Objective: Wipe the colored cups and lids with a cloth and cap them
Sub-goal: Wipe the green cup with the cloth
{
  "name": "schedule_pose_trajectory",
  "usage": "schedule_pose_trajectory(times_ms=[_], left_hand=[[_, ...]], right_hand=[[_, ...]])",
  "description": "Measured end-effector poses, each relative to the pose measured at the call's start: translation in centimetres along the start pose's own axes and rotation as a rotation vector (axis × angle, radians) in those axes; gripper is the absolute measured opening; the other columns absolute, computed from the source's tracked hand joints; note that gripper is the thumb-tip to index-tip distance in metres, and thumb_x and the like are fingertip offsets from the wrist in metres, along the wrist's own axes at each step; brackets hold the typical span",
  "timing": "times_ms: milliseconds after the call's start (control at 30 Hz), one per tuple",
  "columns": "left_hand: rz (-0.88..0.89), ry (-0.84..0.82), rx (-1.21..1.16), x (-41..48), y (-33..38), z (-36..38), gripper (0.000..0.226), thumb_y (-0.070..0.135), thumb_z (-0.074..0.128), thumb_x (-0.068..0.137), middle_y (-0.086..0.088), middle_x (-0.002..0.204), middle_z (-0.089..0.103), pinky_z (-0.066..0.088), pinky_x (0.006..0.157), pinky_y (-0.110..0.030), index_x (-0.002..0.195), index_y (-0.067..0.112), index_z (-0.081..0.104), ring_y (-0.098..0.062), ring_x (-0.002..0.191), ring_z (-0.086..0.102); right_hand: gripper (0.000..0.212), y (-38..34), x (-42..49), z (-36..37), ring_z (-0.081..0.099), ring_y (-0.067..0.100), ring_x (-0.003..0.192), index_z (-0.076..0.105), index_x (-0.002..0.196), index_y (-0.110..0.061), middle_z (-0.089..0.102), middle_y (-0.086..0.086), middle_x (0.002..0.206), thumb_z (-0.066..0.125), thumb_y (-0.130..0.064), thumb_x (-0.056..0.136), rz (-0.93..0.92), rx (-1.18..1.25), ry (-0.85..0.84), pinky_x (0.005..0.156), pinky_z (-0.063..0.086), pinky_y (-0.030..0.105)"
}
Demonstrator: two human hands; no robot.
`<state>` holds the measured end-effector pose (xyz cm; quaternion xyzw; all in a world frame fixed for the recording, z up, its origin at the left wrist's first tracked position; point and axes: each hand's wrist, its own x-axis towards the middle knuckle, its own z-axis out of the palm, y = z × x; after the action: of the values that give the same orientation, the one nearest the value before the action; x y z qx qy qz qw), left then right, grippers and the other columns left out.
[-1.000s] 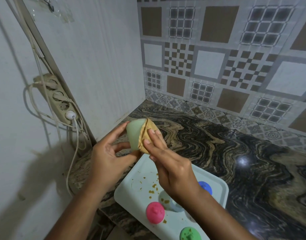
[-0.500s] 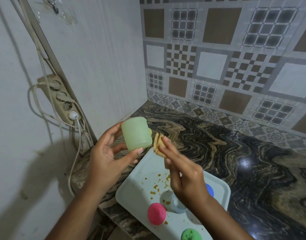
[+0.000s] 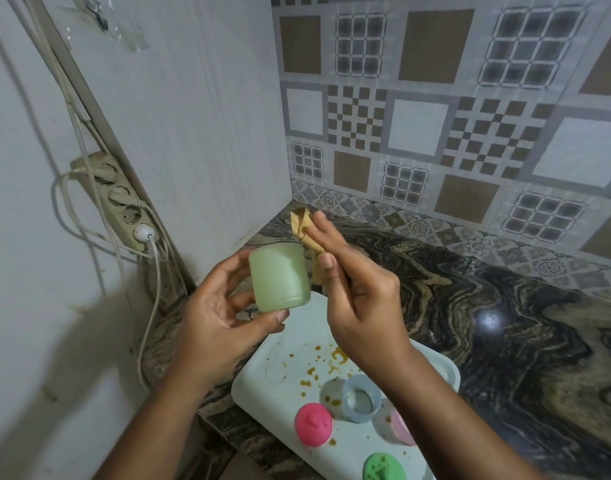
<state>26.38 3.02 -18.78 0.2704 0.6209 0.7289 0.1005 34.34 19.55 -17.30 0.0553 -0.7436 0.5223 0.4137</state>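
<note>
My left hand (image 3: 214, 320) grips a pale green cup (image 3: 278, 277), held tilted above the tray with its base toward me. My right hand (image 3: 361, 294) pinches a folded tan cloth (image 3: 306, 233) beside the cup's far rim. Below, on a white tray (image 3: 273, 372), lie a pink lid (image 3: 312, 424), a green lid (image 3: 383, 467) with brown specks, a pale blue cup (image 3: 361, 398) standing open, and a pink cup (image 3: 402, 429) partly hidden by my right forearm.
Brown crumbs and stains dot the tray. The tray sits at the front edge of a dark marbled counter (image 3: 505, 323). A white wall closes the left side, with a power strip (image 3: 119, 202) and hanging cables. Patterned tiles back the counter.
The cloth has come off the green cup's mouth. My right hand has lifted it up beside the cup, while my left hand turned the cup's base toward me.
</note>
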Motion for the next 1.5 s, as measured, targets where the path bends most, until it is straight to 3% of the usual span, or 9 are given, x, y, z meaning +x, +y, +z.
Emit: schedule_pose_trajectory(times_ms=[200,467,633,800,933,1067,1167,1233,1500], left_hand=[[0.018,-0.019,0.083,0.0,0.4,-0.1,0.082,0.014,0.090,0.060,0.001,0.132,0.066,0.062,0.084,-0.042,0.135,0.016,0.057,-0.023,0.114,0.068],[0.083,0.063,0.081,-0.1,0.3,0.4,0.083,0.001,0.092,0.062,0.001,0.135,0.064,0.061,0.071,-0.028,0.135,0.020,0.057,-0.017,0.107,0.070],[0.109,0.156,0.161,0.1,0.8,-0.1,0.083,0.011,0.087,0.061,0.008,0.137,0.063,0.059,0.083,-0.060,0.138,0.021,0.057,-0.022,0.104,0.071],[0.168,0.205,0.340,0.6,0.9,-1.0,0.088,0.025,0.093,0.063,0.010,0.137,0.056,0.061,0.086,-0.044,0.141,0.030,0.053,-0.019,0.102,0.070],[0.174,0.182,0.308,0.5,0.9,-0.7,0.079,0.013,0.093,0.064,0.010,0.136,0.059,0.058,0.094,-0.038,0.135,0.023,0.058,-0.010,0.116,0.066],[0.109,0.130,0.227,0.2,1.1,0.0,0.085,0.005,0.091,0.067,0.007,0.144,0.056,0.061,0.084,-0.044,0.138,0.031,0.053,-0.011,0.106,0.071],[0.132,0.153,0.270,0.2,1.2,0.5,0.086,0.018,0.092,0.062,0.012,0.141,0.058,0.059,0.085,-0.034,0.137,0.030,0.054,-0.007,0.098,0.070],[0.133,0.151,0.304,0.2,1.2,0.6,0.085,0.020,0.094,0.061,0.017,0.138,0.059,0.061,0.085,-0.041,0.136,0.031,0.056,-0.011,0.093,0.071],[0.191,0.141,0.359,0.3,1.2,0.5,0.083,0.028,0.093,0.061,0.008,0.136,0.062,0.063,0.074,-0.053,0.136,0.030,0.058,-0.018,0.092,0.071]], right_hand=[[0.035,0.3,-0.8,0.3,0.047,0.012,0.143,0.061,0.138,-0.007,0.057,0.003,0.148,0.050,-0.006,0.105,0.098,0.071,-0.018,0.115,0.045,0.043],[0.036,0.9,-1.1,0.5,0.047,0.015,0.143,0.061,0.136,0.001,0.054,0.015,0.148,0.051,-0.001,0.102,-0.037,-0.070,-0.085,0.113,0.045,0.029],[0.033,2.0,-3.7,0.9,0.053,0.010,0.138,0.062,0.134,-0.001,0.060,0.018,0.142,0.049,-0.012,0.106,-0.063,-0.070,-0.084,0.100,0.056,0.034],[0.032,3.4,-6.1,0.0,0.054,0.014,0.138,0.066,0.133,-0.010,0.062,0.002,0.142,0.050,-0.015,0.105,0.064,-0.055,-0.144,0.101,0.054,0.028],[0.033,2.7,-4.9,-0.6,0.054,0.009,0.137,0.062,0.133,-0.029,0.062,-0.011,0.143,0.048,-0.019,0.105,0.191,0.005,-0.013,0.108,0.047,0.021],[0.035,1.1,-2.3,-1.0,0.055,0.010,0.136,0.060,0.134,-0.023,0.061,-0.007,0.141,0.048,-0.010,0.104,0.137,0.034,0.065,0.111,0.045,0.023],[0.034,0.8,-0.3,-1.2,0.056,0.012,0.136,0.059,0.137,-0.013,0.061,0.002,0.142,0.048,-0.008,0.105,0.094,0.021,0.095,0.111,0.046,0.029],[0.034,0.7,0.6,-1.1,0.056,0.011,0.136,0.058,0.138,-0.011,0.061,0.003,0.142,0.048,-0.007,0.106,0.082,0.010,0.094,0.112,0.047,0.031],[0.036,0.9,1.1,0.3,0.048,0.010,0.142,0.061,0.138,-0.009,0.056,0.007,0.148,0.049,-0.002,0.105,0.011,-0.034,-0.085,0.112,0.045,0.032]])
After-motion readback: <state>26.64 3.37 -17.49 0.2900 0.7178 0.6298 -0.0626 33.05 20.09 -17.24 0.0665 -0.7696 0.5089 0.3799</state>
